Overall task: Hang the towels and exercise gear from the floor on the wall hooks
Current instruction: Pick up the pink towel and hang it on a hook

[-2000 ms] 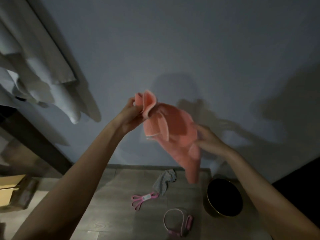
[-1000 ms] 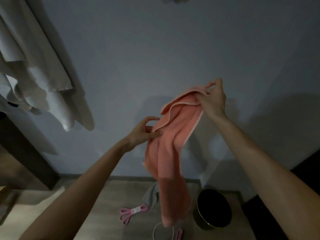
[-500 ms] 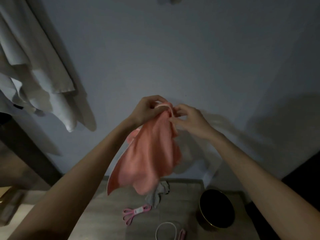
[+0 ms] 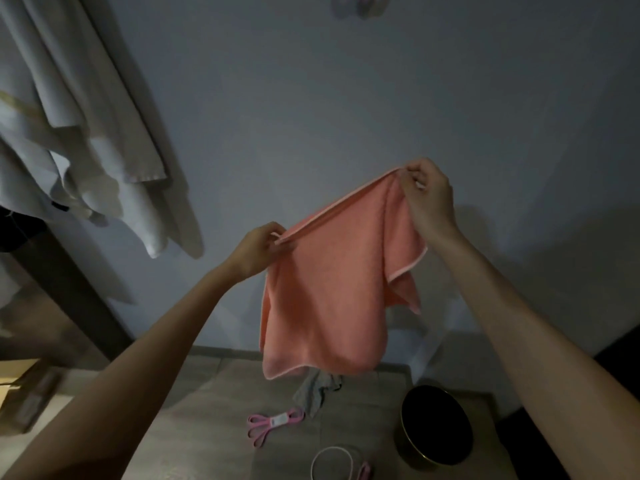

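Pink towel [image 4: 332,292], head view: stretched in the air before the wall [image 4: 346,81], your left grip [image 4: 258,251] and right grip [image 4: 429,199] each pinching its top hem. Risk: a thin pinch may slip, dropping it to the floor [image 4: 207,427].

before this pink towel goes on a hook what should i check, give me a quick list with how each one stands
1. Left hand pinches the pink towel by its top edge: ok.
2. Right hand pinches the other end of that edge: ok.
3. Top edge pulled out between the hands: ok.
4. Towel hangs flat: not ok, a flap is folded over below the right hand.
5. Free hook in reach: cannot tell, only a blurred shape shows at the top of the view.
6. Floor cleared: not ok, the grey cloth and pink band lie there.
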`<state>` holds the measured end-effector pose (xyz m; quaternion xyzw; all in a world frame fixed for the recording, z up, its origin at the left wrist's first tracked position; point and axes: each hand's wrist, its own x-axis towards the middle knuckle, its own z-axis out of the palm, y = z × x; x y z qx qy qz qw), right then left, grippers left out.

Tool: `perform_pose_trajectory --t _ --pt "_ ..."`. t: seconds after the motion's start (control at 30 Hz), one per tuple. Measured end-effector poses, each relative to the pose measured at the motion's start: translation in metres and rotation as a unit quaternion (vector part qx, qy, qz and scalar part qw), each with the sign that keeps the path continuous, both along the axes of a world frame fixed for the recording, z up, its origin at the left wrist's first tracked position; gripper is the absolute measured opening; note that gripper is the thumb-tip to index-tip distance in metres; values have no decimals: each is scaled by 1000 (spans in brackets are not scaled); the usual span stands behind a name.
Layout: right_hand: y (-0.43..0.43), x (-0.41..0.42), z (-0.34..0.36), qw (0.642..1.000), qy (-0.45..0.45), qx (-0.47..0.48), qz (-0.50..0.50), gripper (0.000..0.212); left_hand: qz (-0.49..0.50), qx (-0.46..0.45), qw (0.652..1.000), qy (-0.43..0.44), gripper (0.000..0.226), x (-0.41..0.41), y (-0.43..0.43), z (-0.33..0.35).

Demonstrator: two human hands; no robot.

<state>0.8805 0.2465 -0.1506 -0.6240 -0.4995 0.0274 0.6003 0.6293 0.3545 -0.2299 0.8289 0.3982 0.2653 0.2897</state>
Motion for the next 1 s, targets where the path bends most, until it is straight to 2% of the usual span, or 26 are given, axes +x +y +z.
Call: perform_pose_trajectory --t 0.1,0.17,0.23,0.3,0.37,0.5,0.57,0.73,1.0 --pt "-1 13 -3 1000 -2 -3 -31 5 30 6 999 -40 20 -8 1 -3" --pt "-2 21 -7 999 10 -18 -47 4 33 -30 995 -88 23 -8 -5 0" --pt "-4 29 -14 996 42 -55 -51 3 51 -87 984 -147 27 -5 -12 4" --pt "-6 37 -25 992 61 -107 -35 6 77 -102 976 -178 31 1 -17 9" --pt "-9 39 -35 986 50 -160 -17 13 90 -68 980 -162 36 8 -23 17" --pt "-19 26 -44 975 43 -208 70 10 42 24 990 -129 44 26 -34 36" --pt "-21 12 -39 970 23 -210 123 6 21 72 992 -104 45 35 -40 44" --pt "-18 -18 -16 968 33 -178 174 18 -21 180 983 -34 37 51 -57 54" --pt "-12 -32 -12 960 58 -193 193 19 11 233 972 5 35 52 -79 54"
